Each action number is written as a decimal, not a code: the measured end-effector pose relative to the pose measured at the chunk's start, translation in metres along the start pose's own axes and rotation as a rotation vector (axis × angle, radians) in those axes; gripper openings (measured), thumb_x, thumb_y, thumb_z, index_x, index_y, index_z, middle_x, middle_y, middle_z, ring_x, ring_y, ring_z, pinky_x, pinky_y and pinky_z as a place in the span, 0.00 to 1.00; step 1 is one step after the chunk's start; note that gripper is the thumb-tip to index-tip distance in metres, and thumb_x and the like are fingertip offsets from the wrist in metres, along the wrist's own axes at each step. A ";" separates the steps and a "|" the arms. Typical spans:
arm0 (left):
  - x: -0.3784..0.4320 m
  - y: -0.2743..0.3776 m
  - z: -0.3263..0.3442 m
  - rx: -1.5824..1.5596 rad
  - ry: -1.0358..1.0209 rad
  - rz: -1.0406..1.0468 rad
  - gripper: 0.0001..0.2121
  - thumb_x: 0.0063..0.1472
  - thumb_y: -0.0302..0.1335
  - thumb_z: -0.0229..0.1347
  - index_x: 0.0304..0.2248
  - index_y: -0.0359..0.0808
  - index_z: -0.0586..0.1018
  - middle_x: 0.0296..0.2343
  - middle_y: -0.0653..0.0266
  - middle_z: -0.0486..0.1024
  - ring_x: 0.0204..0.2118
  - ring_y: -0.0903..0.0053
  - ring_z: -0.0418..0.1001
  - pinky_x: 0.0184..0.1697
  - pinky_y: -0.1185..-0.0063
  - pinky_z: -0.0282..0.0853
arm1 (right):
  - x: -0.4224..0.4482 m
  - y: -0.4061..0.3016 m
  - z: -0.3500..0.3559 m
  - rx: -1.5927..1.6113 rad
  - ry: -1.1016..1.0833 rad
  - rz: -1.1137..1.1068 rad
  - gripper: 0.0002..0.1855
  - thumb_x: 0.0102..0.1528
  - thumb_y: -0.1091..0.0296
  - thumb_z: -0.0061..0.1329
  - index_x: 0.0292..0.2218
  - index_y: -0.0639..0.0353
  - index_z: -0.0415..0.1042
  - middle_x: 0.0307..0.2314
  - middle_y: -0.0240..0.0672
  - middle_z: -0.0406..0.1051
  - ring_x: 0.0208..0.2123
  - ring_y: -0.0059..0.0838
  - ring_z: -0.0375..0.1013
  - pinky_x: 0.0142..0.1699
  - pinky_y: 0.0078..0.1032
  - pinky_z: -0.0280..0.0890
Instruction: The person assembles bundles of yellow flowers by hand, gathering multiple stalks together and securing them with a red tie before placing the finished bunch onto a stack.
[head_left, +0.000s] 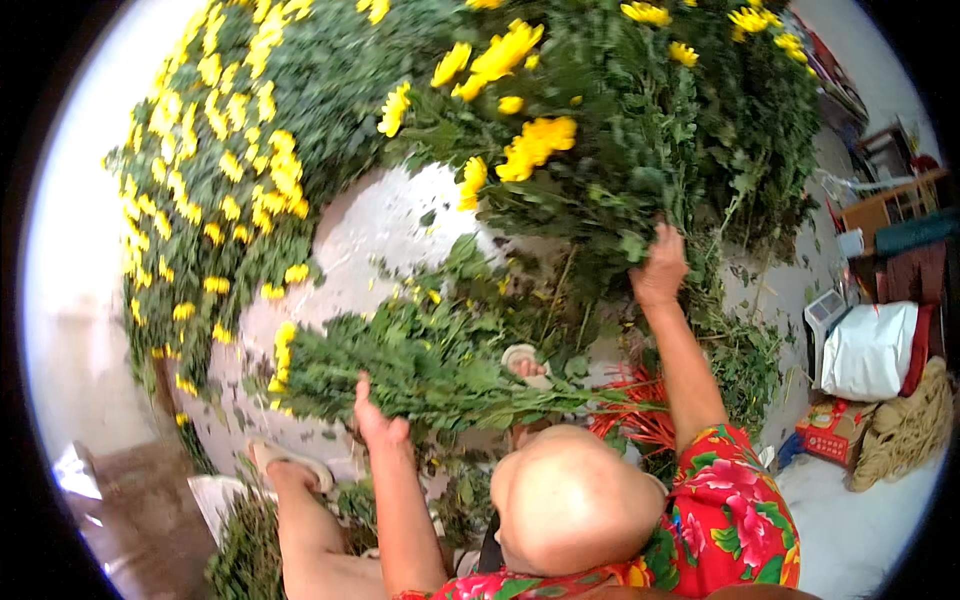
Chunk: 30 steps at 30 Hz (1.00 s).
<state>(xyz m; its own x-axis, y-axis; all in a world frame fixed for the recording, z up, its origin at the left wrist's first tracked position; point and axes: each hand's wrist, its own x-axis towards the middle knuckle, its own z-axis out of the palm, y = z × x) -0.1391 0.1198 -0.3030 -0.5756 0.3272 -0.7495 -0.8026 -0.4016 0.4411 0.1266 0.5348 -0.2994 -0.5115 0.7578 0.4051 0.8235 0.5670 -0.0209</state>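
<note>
My left hand (382, 424) is at the near side of a bunch of yellow chrysanthemums (420, 375), thumb raised, its fingers partly hidden beneath the leaves. The bunch lies crosswise before me, flower heads to the left and bare stems to the right. Its stem ends pass over a bundle of red ties (636, 409) beside my knee (577, 495). Farther out, my right hand (661, 266) closes around leafy chrysanthemum stems (592, 214); foliage covers its fingertips. Yellow heads on the stems near that hand point left and look blurred.
A large heap of yellow chrysanthemums (225, 172) curves along the left and far side. Loose leaves (450, 300) litter the floor (375, 225) around my slippered foot (289, 465). At right stand a scale-like device (825, 311), a white bag (870, 352), a red box (829, 431) and a mop head (904, 427).
</note>
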 end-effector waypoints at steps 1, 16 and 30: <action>0.003 -0.004 -0.003 -0.016 -0.009 0.004 0.23 0.70 0.44 0.51 0.57 0.39 0.76 0.52 0.60 0.77 0.53 0.59 0.75 0.57 0.57 0.70 | 0.003 -0.024 0.012 0.007 -0.200 0.068 0.46 0.45 0.73 0.68 0.62 0.61 0.59 0.58 0.55 0.57 0.58 0.58 0.60 0.48 0.48 0.72; 0.049 -0.021 -0.027 -0.154 -0.163 -0.076 0.20 0.69 0.39 0.53 0.54 0.37 0.76 0.49 0.58 0.79 0.49 0.59 0.78 0.53 0.60 0.74 | 0.059 -0.091 -0.008 0.146 -0.009 -0.283 0.26 0.52 0.53 0.64 0.46 0.57 0.71 0.36 0.41 0.74 0.44 0.48 0.73 0.47 0.42 0.69; 0.045 -0.038 -0.016 -0.089 -0.096 -0.144 0.18 0.68 0.36 0.51 0.53 0.38 0.76 0.45 0.59 0.80 0.45 0.61 0.80 0.51 0.59 0.76 | -0.025 -0.172 -0.040 0.794 -0.338 -0.278 0.22 0.64 0.75 0.50 0.58 0.64 0.68 0.46 0.42 0.77 0.46 0.27 0.73 0.53 0.28 0.68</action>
<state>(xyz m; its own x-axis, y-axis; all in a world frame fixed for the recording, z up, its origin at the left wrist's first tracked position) -0.1320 0.1362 -0.3617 -0.4718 0.4648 -0.7493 -0.8630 -0.4175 0.2844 0.0080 0.4056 -0.2689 -0.8146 0.5435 0.2028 0.3116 0.7048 -0.6374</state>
